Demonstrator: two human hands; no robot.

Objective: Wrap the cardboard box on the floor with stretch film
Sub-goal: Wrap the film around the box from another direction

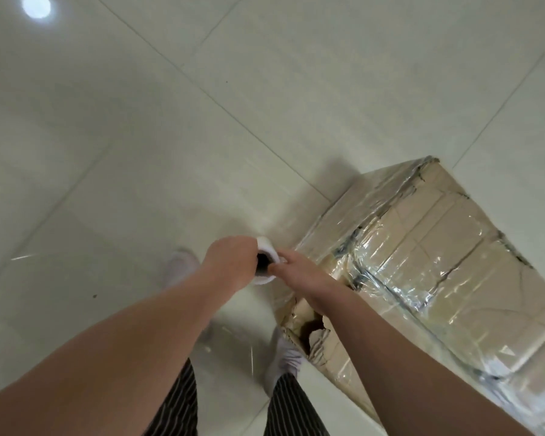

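Head view: the cardboard box (438, 262) lies on the tiled floor (139, 152), no edge of which shows. It already wears several glossy layers of film. Its near corner, just beside the person's right foot (283, 363), is torn open in a ragged hole (312, 328). The stretch film roll (268, 248) is held in the air just off the box's left corner. The left grip (230, 262) is curled round one end of the roll, and the right grip (299, 272) is clasping the other end, with its forearm passing over the hole. Any film running from roll to box is too faint to make out

Risks, as I judge them:
- The torn corner could snag a taut band and rip wider, or tear the film, if the next pass is pulled hard across it
- With the feet so close to the box, a step around it could catch a corner and shift the box, slackening the layers
- Low tension would leave loose film, and uneven tension between the two ends would rope it into a cord
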